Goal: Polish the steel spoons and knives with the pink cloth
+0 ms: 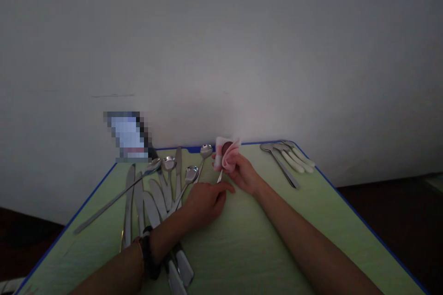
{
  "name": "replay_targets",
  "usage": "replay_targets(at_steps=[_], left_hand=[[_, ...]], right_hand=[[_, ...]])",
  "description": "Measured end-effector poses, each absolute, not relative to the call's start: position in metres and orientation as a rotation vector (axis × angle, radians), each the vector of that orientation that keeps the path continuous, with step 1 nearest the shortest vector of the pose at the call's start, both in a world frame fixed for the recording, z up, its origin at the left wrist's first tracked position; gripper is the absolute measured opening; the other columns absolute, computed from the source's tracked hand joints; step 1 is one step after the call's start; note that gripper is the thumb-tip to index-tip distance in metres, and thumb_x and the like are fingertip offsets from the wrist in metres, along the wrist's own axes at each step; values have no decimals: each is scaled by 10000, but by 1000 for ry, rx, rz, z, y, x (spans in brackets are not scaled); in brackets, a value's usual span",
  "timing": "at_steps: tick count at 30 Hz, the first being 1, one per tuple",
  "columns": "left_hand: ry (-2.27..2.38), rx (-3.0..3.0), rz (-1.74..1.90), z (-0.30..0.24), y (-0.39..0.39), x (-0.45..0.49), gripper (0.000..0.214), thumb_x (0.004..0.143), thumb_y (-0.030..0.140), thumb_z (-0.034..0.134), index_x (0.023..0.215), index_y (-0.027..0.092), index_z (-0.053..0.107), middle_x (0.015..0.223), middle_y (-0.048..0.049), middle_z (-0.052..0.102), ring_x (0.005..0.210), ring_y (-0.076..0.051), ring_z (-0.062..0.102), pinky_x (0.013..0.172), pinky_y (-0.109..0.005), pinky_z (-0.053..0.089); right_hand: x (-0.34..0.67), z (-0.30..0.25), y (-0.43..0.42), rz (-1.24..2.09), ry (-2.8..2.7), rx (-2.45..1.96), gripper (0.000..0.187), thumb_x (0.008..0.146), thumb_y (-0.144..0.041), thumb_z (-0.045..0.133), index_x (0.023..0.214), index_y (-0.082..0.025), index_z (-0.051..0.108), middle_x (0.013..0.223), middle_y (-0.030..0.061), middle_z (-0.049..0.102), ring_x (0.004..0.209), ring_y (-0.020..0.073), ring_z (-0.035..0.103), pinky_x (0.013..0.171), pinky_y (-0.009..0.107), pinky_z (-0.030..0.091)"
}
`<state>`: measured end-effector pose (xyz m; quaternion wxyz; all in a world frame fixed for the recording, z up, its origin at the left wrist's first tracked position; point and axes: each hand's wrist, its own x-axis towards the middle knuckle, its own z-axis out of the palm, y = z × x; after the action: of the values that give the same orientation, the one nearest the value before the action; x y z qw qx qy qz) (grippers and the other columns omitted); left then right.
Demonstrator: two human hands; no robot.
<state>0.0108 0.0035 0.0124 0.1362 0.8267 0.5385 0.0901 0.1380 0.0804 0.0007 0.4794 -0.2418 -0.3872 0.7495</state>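
My left hand is closed around a slim metal piece of cutlery, of which only a short stretch of shaft shows. Its upper end disappears into a pink-and-white cloth, so I cannot tell its kind. My right hand grips that cloth, folded around the cutlery's upper end. Close to my left hand lie a square-headed spoon and a round spoon. Several table knives spread out to the left, partly under my left forearm.
A long-handled spoon lies slanted at the left. At the back right are a metal spoon and several pieces with white handles. A blurred-out phone-like screen stands at the back left. The green table meets a wall.
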Motion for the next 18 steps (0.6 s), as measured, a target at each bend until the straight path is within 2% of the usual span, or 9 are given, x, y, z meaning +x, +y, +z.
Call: replay_targets(at_steps=[2, 5, 11, 15, 18], left_hand=[[1555, 2418, 222, 13, 4, 11, 377, 893, 227, 340, 1130, 270, 630, 673, -19, 692, 650, -183, 665, 663, -278, 466], [1570, 2492, 138, 13, 4, 13, 405, 900, 216, 319, 1211, 255, 576, 695, -50, 706, 649, -205, 675, 643, -296, 475], [1543, 2615, 5, 10, -1, 16, 447, 876, 188, 366, 1299, 265, 485, 802, -81, 722, 704, -238, 687, 650, -329, 498], [1432, 2566, 227, 9, -3, 17, 390, 890, 181, 339, 1223, 218, 537, 969, -91, 703, 871, -222, 665, 777, -335, 496], [1394, 2412, 503, 7, -3, 18, 383, 924, 231, 288, 1252, 205, 484, 1095, -83, 668, 958, -197, 637, 843, -322, 472]], right_hand=[[137, -2, 81, 1834, -925, -602, 262, 635, -217, 675, 892, -172, 649, 834, 29, 700, 710, 147, 634, 678, 274, 514], [134, -7, 85, 1790, -876, -633, 295, 644, -282, 719, 908, -172, 651, 798, 18, 692, 676, 129, 619, 647, 257, 504], [133, -14, 97, 1546, -723, -604, 243, 640, -321, 735, 822, -189, 643, 807, -4, 675, 717, 126, 603, 628, 248, 490], [134, -14, 96, 1466, -675, -600, 181, 719, -344, 668, 821, -199, 633, 771, -17, 658, 671, 119, 587, 600, 241, 480], [134, -14, 96, 1444, -628, -598, 164, 760, -362, 631, 789, -200, 623, 712, -21, 640, 656, 116, 583, 583, 226, 471]])
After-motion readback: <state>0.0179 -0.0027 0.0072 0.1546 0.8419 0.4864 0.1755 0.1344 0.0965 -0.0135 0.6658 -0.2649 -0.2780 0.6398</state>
